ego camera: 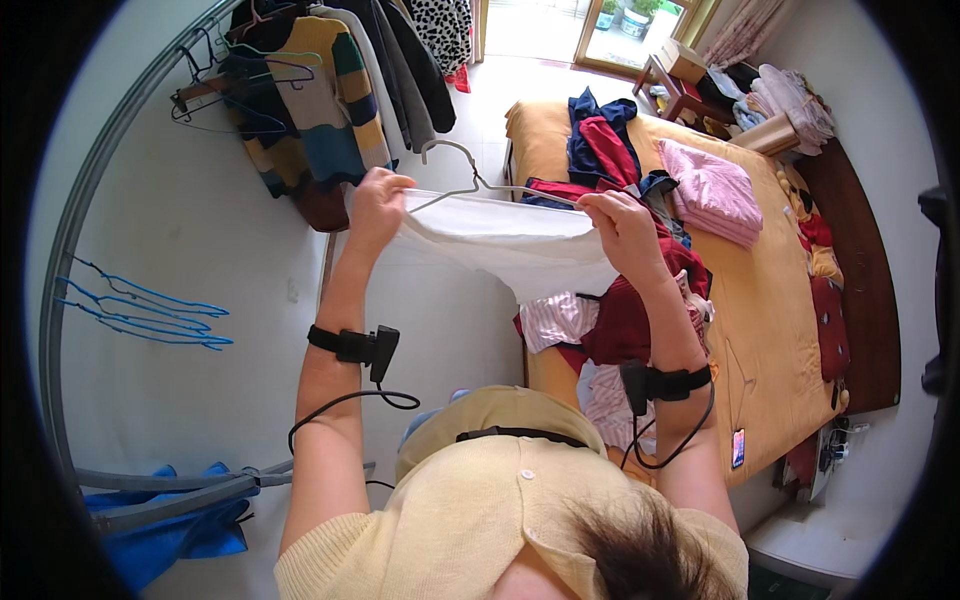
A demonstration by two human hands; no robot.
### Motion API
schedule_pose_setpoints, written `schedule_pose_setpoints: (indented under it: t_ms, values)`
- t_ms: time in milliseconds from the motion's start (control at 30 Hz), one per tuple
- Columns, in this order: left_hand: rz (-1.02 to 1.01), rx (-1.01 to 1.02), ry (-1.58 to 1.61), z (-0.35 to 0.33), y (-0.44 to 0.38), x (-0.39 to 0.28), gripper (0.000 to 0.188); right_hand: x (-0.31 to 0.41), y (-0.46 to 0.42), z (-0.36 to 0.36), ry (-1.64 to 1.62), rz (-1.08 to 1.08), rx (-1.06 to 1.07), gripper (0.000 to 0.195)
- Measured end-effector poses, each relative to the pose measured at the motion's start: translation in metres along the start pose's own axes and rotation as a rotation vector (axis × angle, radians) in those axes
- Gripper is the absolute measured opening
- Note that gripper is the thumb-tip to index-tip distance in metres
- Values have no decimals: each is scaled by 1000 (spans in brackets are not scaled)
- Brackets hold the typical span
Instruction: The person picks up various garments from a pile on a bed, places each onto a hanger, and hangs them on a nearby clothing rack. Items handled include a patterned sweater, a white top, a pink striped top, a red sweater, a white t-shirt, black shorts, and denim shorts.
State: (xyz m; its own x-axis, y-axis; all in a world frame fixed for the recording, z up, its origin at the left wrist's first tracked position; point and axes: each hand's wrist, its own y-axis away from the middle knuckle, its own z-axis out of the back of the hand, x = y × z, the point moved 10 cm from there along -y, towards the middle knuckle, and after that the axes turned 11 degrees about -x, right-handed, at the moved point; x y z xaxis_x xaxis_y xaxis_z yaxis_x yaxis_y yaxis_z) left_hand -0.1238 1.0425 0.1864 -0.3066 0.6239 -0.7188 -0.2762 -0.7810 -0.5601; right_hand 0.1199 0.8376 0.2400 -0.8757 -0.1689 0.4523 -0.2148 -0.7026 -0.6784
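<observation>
A white garment (502, 247) hangs stretched between my two hands, in front of my body. A pale clothes hanger (475, 180) with its hook upward reaches across the garment's upper edge. My left hand (381, 206) grips the garment's upper corner near the hanger's left end. At the other end, my right hand (616, 225) pinches the cloth together with the hanger's right arm. The lower part of the hanger is hidden by the cloth.
On the right, a bed (765, 315) holds a pile of dark red clothes (622, 322), folded pink bedding (712, 191) and a phone (739, 447). A metal clothes rack (64, 225) at left carries garments, including a striped sweater (322, 105), and blue hangers (150, 315).
</observation>
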Motion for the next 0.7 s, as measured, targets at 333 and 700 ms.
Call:
schedule_pose_setpoints:
  t_ms: [333,700]
  values:
    - [49,82,259,-26,-1,-20,17,-28,-2,48,-123,-156,-148,25]
    - [-353,-40,77,-6,-1,-62,19,-39,32,57,-131,-224,-110,23]
